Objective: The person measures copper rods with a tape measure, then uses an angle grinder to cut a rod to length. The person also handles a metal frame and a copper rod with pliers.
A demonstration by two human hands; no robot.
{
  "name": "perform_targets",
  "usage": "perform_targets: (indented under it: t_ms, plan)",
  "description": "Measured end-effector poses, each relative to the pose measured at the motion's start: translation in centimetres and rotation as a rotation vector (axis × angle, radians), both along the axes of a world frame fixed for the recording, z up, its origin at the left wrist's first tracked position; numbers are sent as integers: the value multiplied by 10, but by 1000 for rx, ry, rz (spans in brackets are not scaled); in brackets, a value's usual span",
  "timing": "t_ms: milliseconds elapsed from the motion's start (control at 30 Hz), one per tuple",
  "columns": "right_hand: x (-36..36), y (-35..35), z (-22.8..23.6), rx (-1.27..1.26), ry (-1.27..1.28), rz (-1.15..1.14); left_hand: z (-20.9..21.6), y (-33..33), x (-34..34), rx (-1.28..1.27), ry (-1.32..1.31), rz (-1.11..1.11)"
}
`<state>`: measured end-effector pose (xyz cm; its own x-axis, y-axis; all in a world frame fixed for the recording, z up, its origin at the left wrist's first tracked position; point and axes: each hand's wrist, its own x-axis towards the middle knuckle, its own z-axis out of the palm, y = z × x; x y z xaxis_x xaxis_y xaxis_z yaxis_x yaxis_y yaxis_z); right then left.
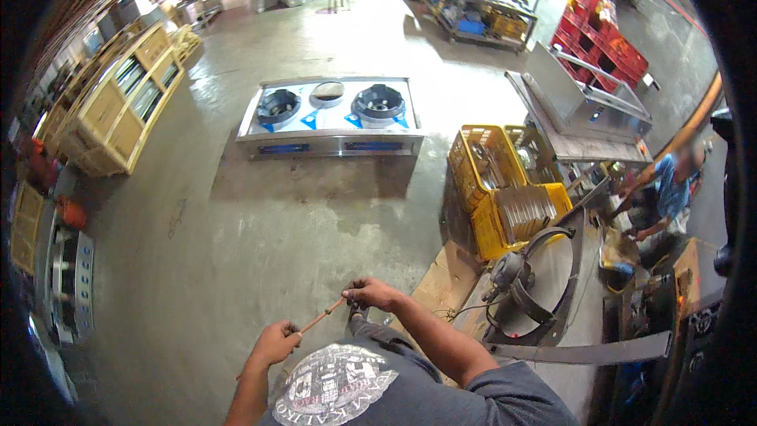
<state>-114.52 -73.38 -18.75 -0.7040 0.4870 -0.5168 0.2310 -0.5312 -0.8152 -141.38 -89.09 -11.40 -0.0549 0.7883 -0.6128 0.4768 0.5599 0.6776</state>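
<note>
Both my hands are raised in front of my body, with a thin copper-coloured tube (318, 319) stretched at a slant between them. My left hand (277, 341) is closed on its lower end. The upper end sits pinched in the fingers of my right hand (372, 293), farther from me and to the right. A small brass-toned fitting seems to sit along the tube, nearer the right hand. What the fingers cover at either end is hidden. Beyond my hands, a two-burner stainless steel stove (331, 120) with black burner rings stands on the concrete floor.
At right stand yellow plastic crates (485, 166) of parts, cardboard (448, 288) and a round black fan-like device (516, 292). A person (666, 193) works past a metal-topped table (583, 146). Wooden crates (126, 102) and another steel stove (75, 284) line the left.
</note>
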Motion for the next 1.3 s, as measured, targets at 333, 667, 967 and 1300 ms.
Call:
perform_targets:
  t_ms: [333, 667, 967, 1300]
  plan:
    - [41, 245, 123, 445, 39, -76, 33, 290, 11, -12, -473, -82]
    - [79, 435, 157, 315, 315, -724, 66, 594, 84, 121, -740, -329]
    - [134, 572, 180, 456, 48, -872, 106, 811, 194, -4, -787, -555]
    - [260, 727, 138, 615, -295, -1250, 65, 990, 333, -107, -740, -630]
